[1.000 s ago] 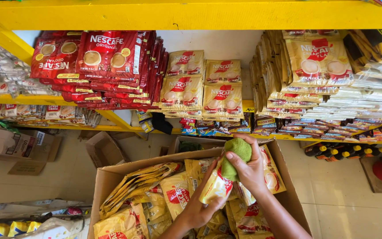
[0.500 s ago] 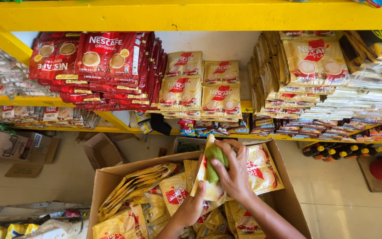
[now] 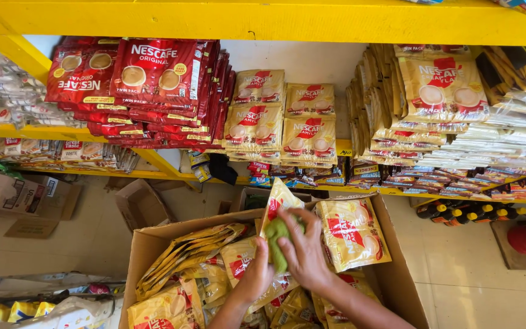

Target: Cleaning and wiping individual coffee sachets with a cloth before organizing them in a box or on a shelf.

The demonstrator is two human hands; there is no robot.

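A: Wiping, by the look of it. Right hand (image 3: 304, 248) presses a green cloth (image 3: 277, 241) against a cream-and-red sachet pack (image 3: 280, 204), fingers spread flat over cloth and pack. Left hand (image 3: 255, 275) grips the same pack from below, fingers curled around its lower edge.

B: Change against a second ago?

A: Pack was tilted right and lower, hands near the right wall of the cardboard box (image 3: 153, 244). Half a second ago it came up and toward centre. Now it stands nearly upright above the middle of the box, top corner pointing at the shelf edge (image 3: 360, 186). Cloth slid from the pack's top down over its face.

B: Meaning?

A: My read: one face is being rubbed down while the pack is turned. Not finished; both hands remain on it and it hasn't left the box area.

B: Where's the rest of the stock?

A: More cream sachet packs (image 3: 351, 234) lie loose in the box, one propped just right of the hands. Matching hanging packs (image 3: 278, 116) are on the shelf above, red packs (image 3: 153, 79) to their left.

B: Is the back of the held pack visible?

A: No, can't tell its condition.
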